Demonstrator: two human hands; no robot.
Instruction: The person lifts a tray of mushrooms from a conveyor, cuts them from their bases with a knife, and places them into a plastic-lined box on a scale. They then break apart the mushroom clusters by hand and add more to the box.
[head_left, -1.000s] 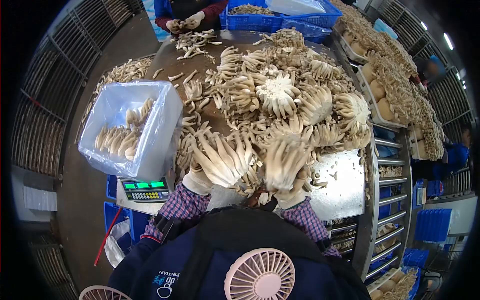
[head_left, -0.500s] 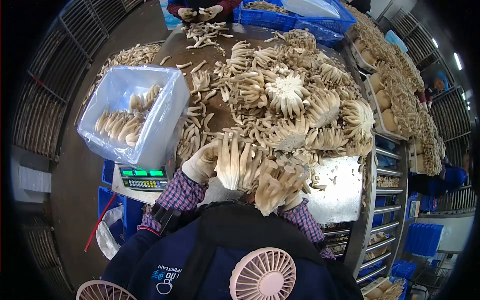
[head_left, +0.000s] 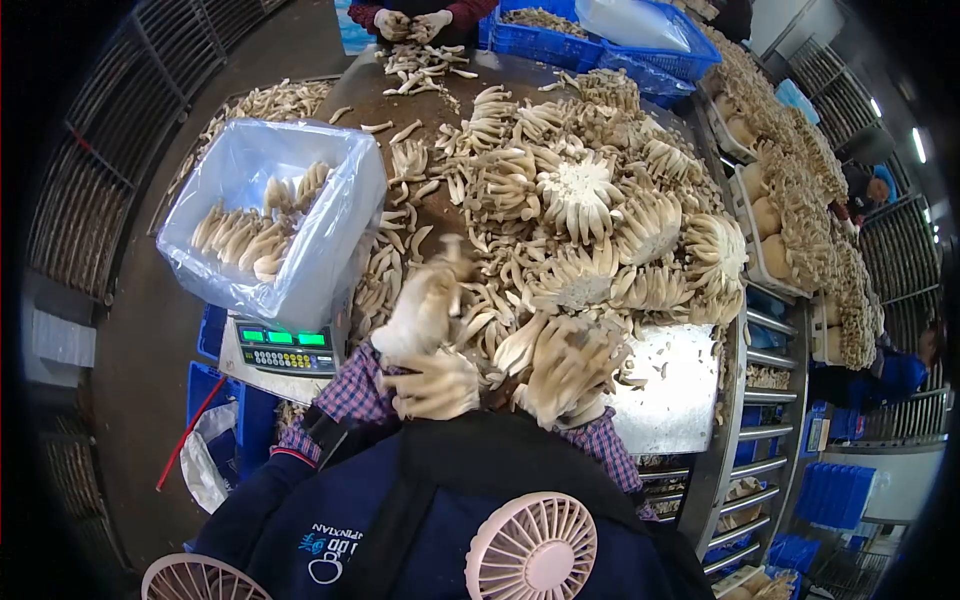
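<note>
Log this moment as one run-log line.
left hand: on loose mushrooms | right hand: holding mushroom cluster | lined bin on scale

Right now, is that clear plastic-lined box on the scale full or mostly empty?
Mostly empty: the clear plastic-lined box holds one low layer of pale mushrooms, with bare liner walls above.

The mushrooms [head_left: 580, 200] were pale cream and beige, heaped on a dull grey metal table [head_left: 670, 385]. Both hands wore off-white gloves, the left hand [head_left: 420, 315] and the right hand [head_left: 560, 385]; the cuffs [head_left: 345, 395] were checked in red, blue and white. The bag-lined box [head_left: 265, 215] looked translucent bluish-white. The scale [head_left: 283, 347] showed green digits. The crates [head_left: 600, 35] were bright blue. 2 fans [head_left: 530, 550] were pink against a navy jacket [head_left: 330, 520].
</note>
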